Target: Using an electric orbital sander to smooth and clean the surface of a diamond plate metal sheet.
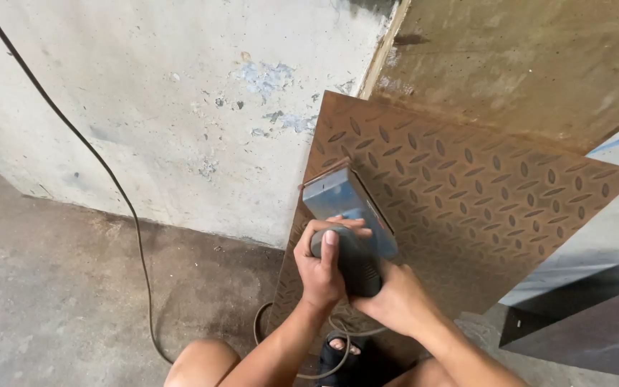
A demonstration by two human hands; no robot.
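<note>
- Head view: left hand (322, 266) is wrapped shut over the dark grip of a blue power sander (349, 215), thumb lying along the top.
- Right hand (394, 299) clasps the sander's rear/lower end – fingers hidden behind the body, so can't tell how tight.
- Sander sits pad-down, flat on a rusty-brown tread plate (481, 193) w/ raised diamond pattern; plate leans upright against a pale concrete wall (180, 107).
- Black cord (120, 193) runs down the wall, across the concrete floor (51, 287), loops near the knees.
- Step in hand, as I judge it: sanding the plate's left part – tool near the left edge.
- Next pass prob. calls for both hands steady, pad kept flat, cord clear.
</note>
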